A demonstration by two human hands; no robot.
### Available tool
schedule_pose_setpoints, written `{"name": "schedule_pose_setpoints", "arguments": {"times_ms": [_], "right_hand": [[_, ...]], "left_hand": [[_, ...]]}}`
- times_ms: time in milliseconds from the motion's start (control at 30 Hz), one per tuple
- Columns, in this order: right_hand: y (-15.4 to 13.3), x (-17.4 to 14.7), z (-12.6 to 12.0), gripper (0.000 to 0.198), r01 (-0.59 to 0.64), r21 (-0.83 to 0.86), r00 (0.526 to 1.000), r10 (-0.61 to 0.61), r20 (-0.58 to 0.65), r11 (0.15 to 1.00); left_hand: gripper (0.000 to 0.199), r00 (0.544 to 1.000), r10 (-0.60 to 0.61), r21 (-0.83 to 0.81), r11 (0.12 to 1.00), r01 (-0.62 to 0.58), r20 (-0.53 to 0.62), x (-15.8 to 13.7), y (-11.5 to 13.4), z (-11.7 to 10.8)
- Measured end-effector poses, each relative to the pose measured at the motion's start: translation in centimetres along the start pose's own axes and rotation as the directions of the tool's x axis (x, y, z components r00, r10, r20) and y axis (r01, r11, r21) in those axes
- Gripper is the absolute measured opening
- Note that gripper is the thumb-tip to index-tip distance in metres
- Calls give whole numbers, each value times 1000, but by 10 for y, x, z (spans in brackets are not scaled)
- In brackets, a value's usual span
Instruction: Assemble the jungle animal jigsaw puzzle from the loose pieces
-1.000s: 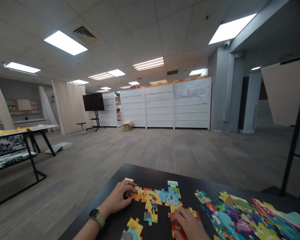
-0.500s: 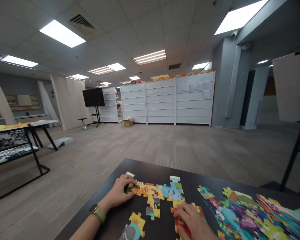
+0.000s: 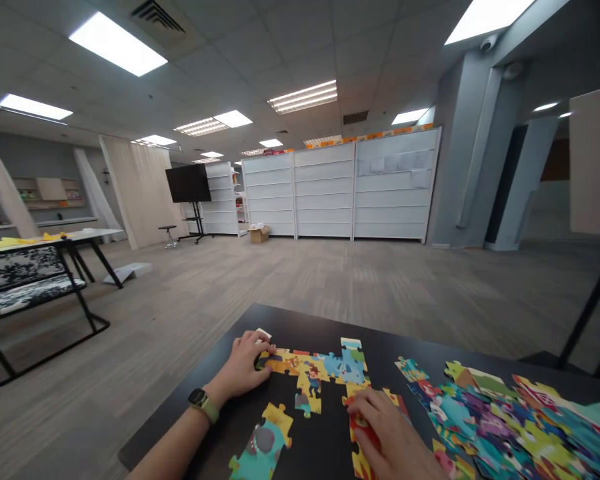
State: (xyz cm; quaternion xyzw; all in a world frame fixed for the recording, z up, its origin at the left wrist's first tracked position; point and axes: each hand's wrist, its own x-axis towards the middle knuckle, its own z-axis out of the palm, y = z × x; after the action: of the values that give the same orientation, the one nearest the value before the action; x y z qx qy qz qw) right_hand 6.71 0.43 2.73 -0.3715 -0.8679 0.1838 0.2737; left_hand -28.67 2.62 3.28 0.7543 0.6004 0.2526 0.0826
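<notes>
A partly joined jigsaw puzzle (image 3: 340, 368) with yellow, blue and red cartoon pictures lies on the black table (image 3: 310, 323). My left hand (image 3: 246, 363), wearing a watch, has its thumb and fingers around a piece at the puzzle's far-left end. At the right side, my right hand (image 3: 387, 427) curls its fingers over a red and yellow piece (image 3: 365, 427), partly covering it. Between my forearms lies a separate joined section (image 3: 266, 443), teal and yellow with a grey shape. A white-edged piece (image 3: 263, 335) shows just beyond my left fingers.
A heap of loose puzzle pieces (image 3: 500, 420) spreads over the table's right side. One small teal piece cluster (image 3: 411, 369) lies at its left edge. Beyond are white shelves (image 3: 325, 193), a screen on a stand (image 3: 188, 183), a cardboard box (image 3: 259, 233) and a patterned bench (image 3: 25, 280).
The view has tipped slightly downward, showing more of the table and the separate section. Both hands stay at nearly the same places on the puzzle.
</notes>
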Motion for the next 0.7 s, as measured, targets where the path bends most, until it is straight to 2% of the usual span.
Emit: {"name": "schedule_pose_setpoints", "arguments": {"times_ms": [100, 200, 300, 367, 533, 700], "right_hand": [[1, 1, 0, 19, -8, -7, 1000, 8, 28, 1000], [1, 1, 1, 20, -13, -24, 998, 14, 56, 1000], [0, 1, 0, 21, -10, -29, 998, 12, 62, 1000], [-1, 0, 0, 21, -12, -25, 999, 13, 52, 1000], [0, 1, 1, 20, -10, -10, 1000, 10, 30, 1000], [1, 0, 0, 21, -10, -30, 1000, 11, 29, 1000]], "left_hand": [[39, 1000, 5, -57, 998, -7, -30, -13, 9, -10], [50, 1000, 28, -127, 992, -27, 8, -43, 23, -17], [76, 994, 14, -143, 990, 1, 105, -77, 38, -11], [88, 992, -38, -117, 992, 51, 117, -93, 46, -1], [76, 989, -135, -67, 988, 139, 66, -97, 57, 22], [64, 989, -149, -63, 987, 148, 0, -86, 59, 24]]}}
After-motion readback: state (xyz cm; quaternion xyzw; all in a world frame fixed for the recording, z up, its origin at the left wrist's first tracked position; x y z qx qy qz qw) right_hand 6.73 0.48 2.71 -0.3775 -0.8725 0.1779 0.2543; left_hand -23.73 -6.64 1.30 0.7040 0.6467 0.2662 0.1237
